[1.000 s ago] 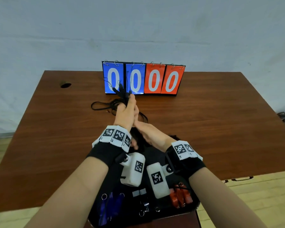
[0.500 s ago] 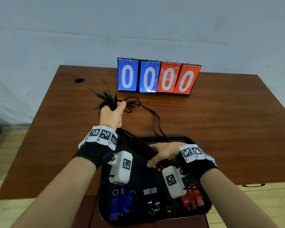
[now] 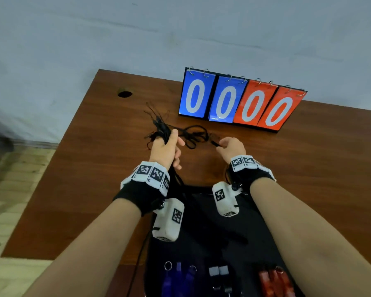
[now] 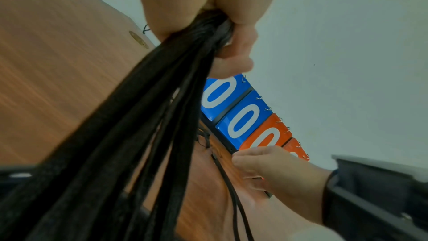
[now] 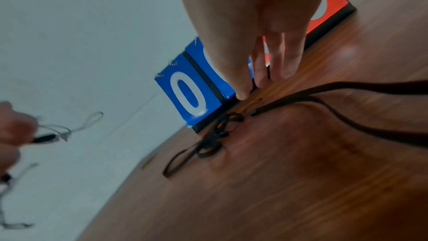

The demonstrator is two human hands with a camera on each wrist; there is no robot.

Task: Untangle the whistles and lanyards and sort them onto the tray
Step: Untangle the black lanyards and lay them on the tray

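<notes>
My left hand is raised over the table and grips a thick bundle of black lanyards; the straps hang from the fist down toward the tray. A loose black lanyard lies looped and knotted on the table in front of the scoreboard. My right hand hovers at its clip end, fingers straight and pointing down, holding nothing that I can see. The black tray at the near edge holds blue whistles, grey whistles and red whistles in groups.
A flip scoreboard reading 0000 stands at the back of the brown wooden table. A cable hole sits at the back left. A pale wall lies behind, and floor shows to the left.
My right hand has left the tray and moved forward to the loose lanyard on the table. The left hand still grips the bundle and has lifted slightly.
</notes>
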